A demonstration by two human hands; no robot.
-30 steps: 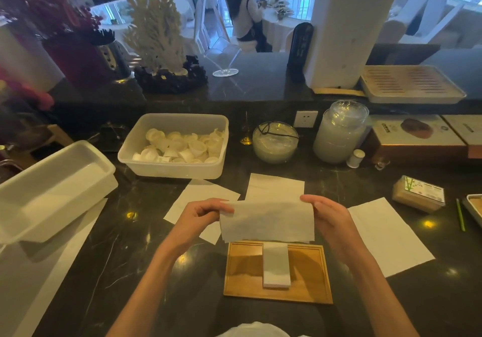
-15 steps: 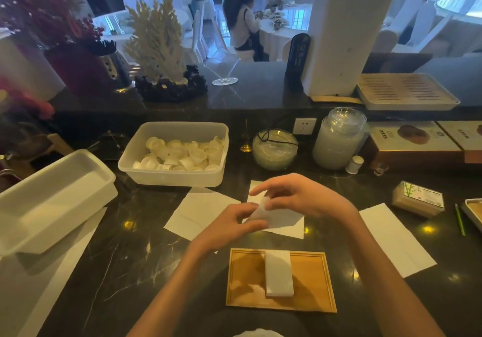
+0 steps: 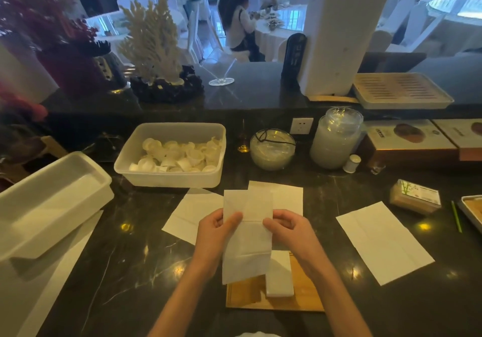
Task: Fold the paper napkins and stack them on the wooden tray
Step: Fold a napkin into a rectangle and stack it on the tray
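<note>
I hold a white paper napkin (image 3: 247, 242) upright above the counter, folded into a tall narrow strip. My left hand (image 3: 216, 235) pinches its left edge and my right hand (image 3: 289, 232) pinches its right edge, both near the middle crease. Below it lies the wooden tray (image 3: 307, 300), with one folded napkin (image 3: 279, 276) resting on it, partly hidden by the held strip. Three flat napkins lie on the dark counter: one to the left (image 3: 187, 216), one behind (image 3: 287, 196) and one to the right (image 3: 383, 240).
A plastic tub of small white cups (image 3: 172, 154) stands behind the napkins. A white bin (image 3: 49, 201) sits at the left, a glass bowl (image 3: 272, 149) and a jar (image 3: 335, 138) behind, a small packet (image 3: 414, 196) at the right. People sit at tables in the background.
The napkin was held wide and flat a second ago, then my hands brought its ends together. Now it is a narrow upright strip pinched at both sides.
</note>
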